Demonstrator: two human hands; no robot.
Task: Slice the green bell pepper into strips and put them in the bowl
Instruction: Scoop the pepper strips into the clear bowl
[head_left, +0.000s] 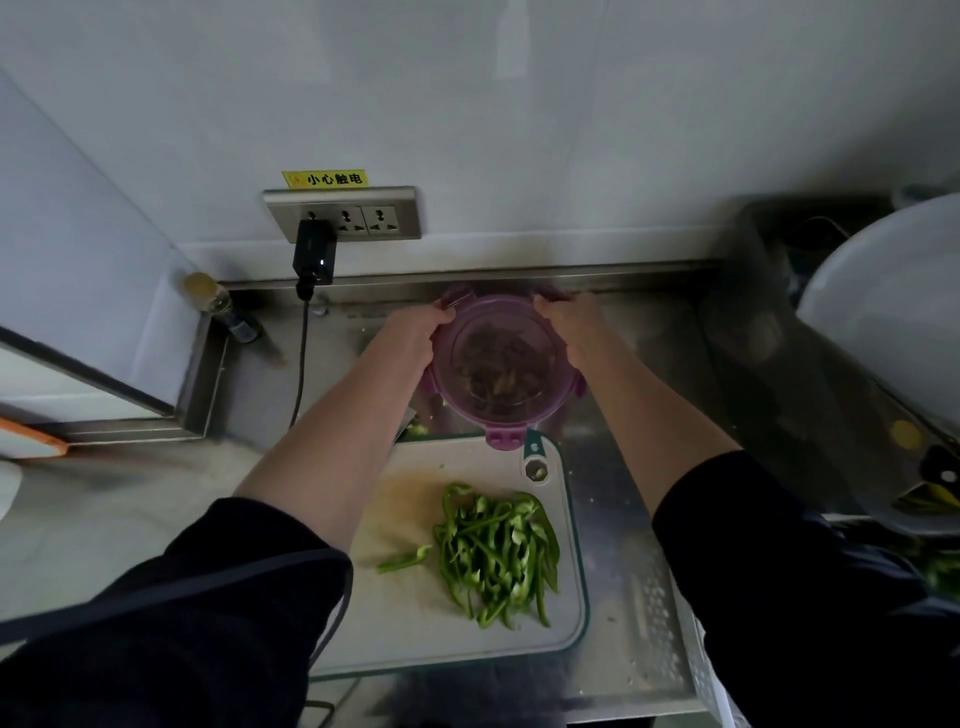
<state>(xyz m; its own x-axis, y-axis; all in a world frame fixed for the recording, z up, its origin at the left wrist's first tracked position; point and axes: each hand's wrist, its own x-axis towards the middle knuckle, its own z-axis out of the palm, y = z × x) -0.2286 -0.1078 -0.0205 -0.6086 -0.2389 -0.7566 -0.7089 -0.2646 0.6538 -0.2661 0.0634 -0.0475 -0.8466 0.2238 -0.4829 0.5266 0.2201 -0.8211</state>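
Observation:
A pile of green bell pepper strips (496, 553) lies on the white cutting board (415, 623), with one loose strip (405, 560) to its left. Beyond the board, a round bowl with a purple clip lid (501, 358) stands on the steel counter; dark food shows through the lid. My left hand (415, 330) grips the lid's left rim and my right hand (571, 325) grips its right rim near the far clips. No knife is in sight.
A wall socket strip (343, 214) with a black charger (313, 254) and its cable hangs behind. A small bottle (221, 306) lies in the left corner. A large white basin (888, 332) and a dark rack (779, 312) stand at right.

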